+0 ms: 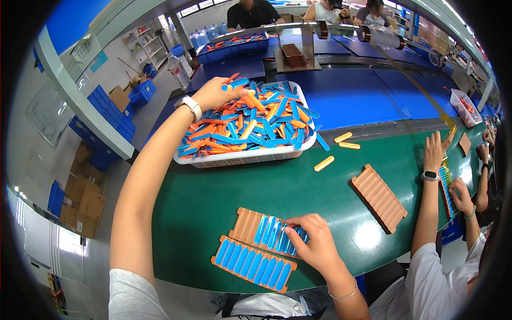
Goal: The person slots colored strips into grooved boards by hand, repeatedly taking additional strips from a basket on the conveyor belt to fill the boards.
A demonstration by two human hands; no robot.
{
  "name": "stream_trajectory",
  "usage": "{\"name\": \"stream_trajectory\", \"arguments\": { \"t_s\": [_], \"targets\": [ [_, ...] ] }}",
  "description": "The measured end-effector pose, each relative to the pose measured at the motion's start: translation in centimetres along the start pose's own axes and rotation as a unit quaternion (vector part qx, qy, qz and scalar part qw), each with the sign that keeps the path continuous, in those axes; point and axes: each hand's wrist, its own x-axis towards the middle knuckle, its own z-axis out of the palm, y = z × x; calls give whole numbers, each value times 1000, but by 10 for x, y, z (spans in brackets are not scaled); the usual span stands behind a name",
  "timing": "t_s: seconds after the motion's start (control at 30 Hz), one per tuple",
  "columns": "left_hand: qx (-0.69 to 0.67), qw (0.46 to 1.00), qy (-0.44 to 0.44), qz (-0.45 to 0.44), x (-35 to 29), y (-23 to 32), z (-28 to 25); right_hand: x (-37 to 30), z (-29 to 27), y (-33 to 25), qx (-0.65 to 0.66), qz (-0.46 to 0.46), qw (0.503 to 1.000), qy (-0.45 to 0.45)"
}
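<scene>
My left hand (220,94) reaches into a white basket (250,157) heaped with loose oblong blue and orange pieces. Its fingers are closed around a few of them at the top of the heap, including a blue piece (238,84). Close to me, my right hand (314,241) bends over a brown slotted tray (245,224), thumb and fingers at a blue piece near its right end. Blue pieces fill the right part of this tray; the slots at its left are bare. Touching its near side lies a second brown tray (253,265), its slots holding blue pieces.
Three loose orange pieces (324,164) lie on the green table (197,213) right of the basket. A brown tray (379,198) with bare slots rests farther right. Beside it a co-worker's hands (436,151) handle a filled tray. Blue panels and a tape-roll rail (384,38) stand beyond.
</scene>
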Motion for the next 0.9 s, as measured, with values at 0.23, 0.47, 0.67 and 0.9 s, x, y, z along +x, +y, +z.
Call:
{"name": "stream_trajectory", "arguments": {
  "t_s": [0.23,0.47,0.67,0.9],
  "targets": [
    [64,980,172,-80,13,-4,-2,0,-1,1,-7,3,1000,3],
    [-147,956,234,-99,16,-8,11,1,0,3,29,14,999,1],
    [-484,854,169,-91,28,-9,34,-3,-2,6,7,17,1000,12],
    [-465,834,273,-118,28,-15,51,7,-10,7,-27,-15,999,19]
  ]
}}
